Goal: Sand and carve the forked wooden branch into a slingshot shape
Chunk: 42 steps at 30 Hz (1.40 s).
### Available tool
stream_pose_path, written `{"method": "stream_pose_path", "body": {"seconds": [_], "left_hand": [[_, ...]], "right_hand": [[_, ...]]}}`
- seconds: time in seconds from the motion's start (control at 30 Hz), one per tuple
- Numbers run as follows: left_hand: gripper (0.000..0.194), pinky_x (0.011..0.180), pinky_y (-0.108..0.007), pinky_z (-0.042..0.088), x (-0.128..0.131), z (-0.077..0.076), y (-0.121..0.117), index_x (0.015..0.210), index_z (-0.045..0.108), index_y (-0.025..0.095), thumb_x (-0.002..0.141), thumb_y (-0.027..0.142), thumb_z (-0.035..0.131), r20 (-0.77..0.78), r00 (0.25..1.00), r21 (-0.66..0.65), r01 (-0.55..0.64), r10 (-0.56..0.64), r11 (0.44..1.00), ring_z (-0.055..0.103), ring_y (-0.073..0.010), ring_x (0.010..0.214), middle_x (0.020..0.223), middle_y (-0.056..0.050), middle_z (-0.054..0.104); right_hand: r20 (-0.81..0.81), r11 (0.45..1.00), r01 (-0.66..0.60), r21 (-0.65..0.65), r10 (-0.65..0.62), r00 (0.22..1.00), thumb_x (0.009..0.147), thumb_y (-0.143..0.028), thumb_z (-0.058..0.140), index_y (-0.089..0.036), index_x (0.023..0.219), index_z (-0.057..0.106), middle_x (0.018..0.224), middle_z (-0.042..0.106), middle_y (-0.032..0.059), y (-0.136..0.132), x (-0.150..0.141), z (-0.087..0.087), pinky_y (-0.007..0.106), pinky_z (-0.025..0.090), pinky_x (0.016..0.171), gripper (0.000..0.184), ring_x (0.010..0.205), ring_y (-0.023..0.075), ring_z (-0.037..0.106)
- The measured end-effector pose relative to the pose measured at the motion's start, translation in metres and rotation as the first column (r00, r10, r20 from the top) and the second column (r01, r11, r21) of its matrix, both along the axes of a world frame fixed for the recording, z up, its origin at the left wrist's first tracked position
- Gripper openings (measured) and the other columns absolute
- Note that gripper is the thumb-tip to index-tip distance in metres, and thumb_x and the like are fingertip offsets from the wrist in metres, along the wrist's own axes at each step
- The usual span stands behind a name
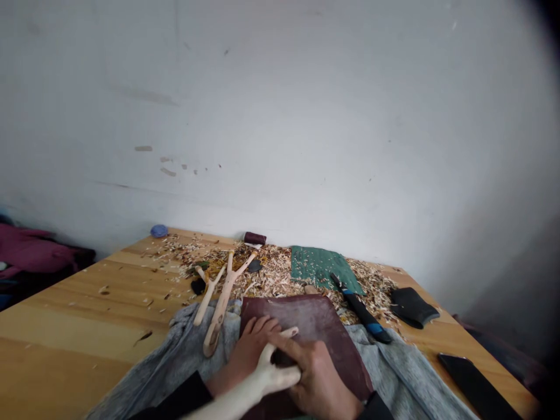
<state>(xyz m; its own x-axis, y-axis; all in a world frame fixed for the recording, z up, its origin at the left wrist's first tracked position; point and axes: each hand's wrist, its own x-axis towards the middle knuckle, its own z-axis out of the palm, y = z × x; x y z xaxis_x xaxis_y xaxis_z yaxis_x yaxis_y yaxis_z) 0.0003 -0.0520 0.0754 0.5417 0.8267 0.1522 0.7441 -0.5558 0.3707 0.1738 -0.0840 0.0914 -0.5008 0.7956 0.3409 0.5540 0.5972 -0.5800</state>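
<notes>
Head-worn view, facing forward and down, across a wooden table [74, 326], white wall [280, 116] filling the upper frame, hands [315, 373] close at bottom center

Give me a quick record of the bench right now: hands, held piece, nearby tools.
Left hand: fingers spread on a maroon leather pad
Right hand: closed on a pale carved wood piece
Nearby: two forked carved branches; a black-and-blue knife
Table: wood shavings; green cloth; black phone
</notes>
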Motion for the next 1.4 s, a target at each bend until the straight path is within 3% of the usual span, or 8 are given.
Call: {"method": "stream_pose_path", "body": {"seconds": [0.1,0.3,0.57,0.67,0.83,1.07,1.3,1.4], "left_hand": [[0.048,0.108,-0.05,0.031,0.0,0.003,0.001,0.133,0.051,0.031,0.086,0.033,0.06,-0.107,0.994,-0.031,-0.041,0.038,0.999,0.046,-0.031,0.127,0.136,-0.006,0.055],[0.074,0.111,-0.048,0.028,-0.002,0.017,-0.014,0.14,0.039,0.03,0.074,0.043,0.071,-0.056,0.998,0.011,-0.019,0.02,1.0,0.037,-0.0315,0.132,0.145,-0.007,0.044],[0.048,0.105,-0.048,0.034,0.0,-0.004,0.006,0.132,0.052,0.028,0.085,0.036,0.06,-0.093,0.995,-0.034,-0.03,0.027,0.999,0.047,-0.0305,0.125,0.135,-0.007,0.056],[0.07,0.105,-0.049,0.035,-0.001,0.004,-0.001,0.139,0.044,0.029,0.076,0.046,0.07,-0.048,0.999,0.012,0.014,-0.014,1.0,0.046,-0.0322,0.126,0.137,-0.007,0.054],[0.068,0.11,-0.05,0.029,-0.003,0.016,-0.011,0.139,0.041,0.028,0.079,0.044,0.067,-0.044,0.999,0.016,0.021,-0.02,1.0,0.039,-0.0316,0.132,0.144,-0.007,0.046],[0.057,0.105,-0.048,0.035,0.002,-0.002,0.003,0.135,0.05,0.026,0.081,0.042,0.064,-0.058,0.998,-0.016,-0.041,0.04,0.999,0.046,-0.0321,0.126,0.136,-0.008,0.055],[0.07,0.108,-0.049,0.031,-0.003,0.011,-0.007,0.139,0.042,0.032,0.076,0.045,0.069,-0.072,0.996,-0.001,0.042,-0.042,0.999,0.042,-0.0316,0.129,0.141,-0.006,0.049],[0.07,0.108,-0.05,0.032,-0.002,0.013,-0.007,0.138,0.043,0.029,0.076,0.045,0.069,-0.074,0.997,-0.016,0.011,-0.012,1.0,0.042,-0.0312,0.129,0.141,-0.007,0.05]], "right_hand": [[0.016,0.998,-0.06,0.026,0.06,0.998,0.065,-0.01,0.055,-0.026,0.134,0.053,0.104,0.074,0.0045,0.002,-0.002,-0.003,0.023,0.051,0.076,0.07,0.084,0.018,0.071],[0.123,0.951,0.299,0.083,-0.307,0.944,0.065,-0.004,0.052,-0.026,0.132,0.056,0.097,0.075,0.0069,0.025,0.023,-0.012,0.025,0.051,0.071,0.07,0.079,0.0203,0.071],[-0.025,0.992,-0.124,-0.006,0.124,0.992,0.069,-0.008,0.053,-0.026,0.136,0.051,0.105,0.073,0.0033,0.001,-0.003,-0.005,0.022,0.05,0.078,0.069,0.086,0.0157,0.069],[0.048,0.998,0.057,0.033,-0.059,0.997,0.071,-0.008,0.05,-0.025,0.134,0.052,0.108,0.072,0.0065,0.016,0.013,-0.007,0.026,0.051,0.079,0.066,0.091,0.0189,0.069],[0.131,0.967,0.248,0.066,-0.254,0.958,0.066,-0.003,0.047,-0.023,0.135,0.052,0.108,0.072,0.009,0.03,0.031,-0.012,0.029,0.05,0.081,0.072,0.094,0.0213,0.068],[0.016,0.99,-0.136,0.019,0.136,0.991,0.069,-0.009,0.05,-0.024,0.135,0.051,0.102,0.074,0.0046,0.003,-0.002,-0.001,0.024,0.05,0.078,0.068,0.086,0.0172,0.069],[0.27,0.971,0.232,0.054,-0.238,0.933,0.065,-0.004,0.045,-0.021,0.138,0.049,0.102,0.073,0.0096,0.028,0.029,-0.005,0.03,0.05,0.077,0.075,0.089,0.0226,0.069],[0.246,0.976,0.213,0.037,-0.216,0.945,0.062,-0.004,0.046,-0.022,0.14,0.047,0.099,0.074,0.0077,0.023,0.025,-0.005,0.029,0.05,0.075,0.08,0.085,0.0222,0.069]]}}
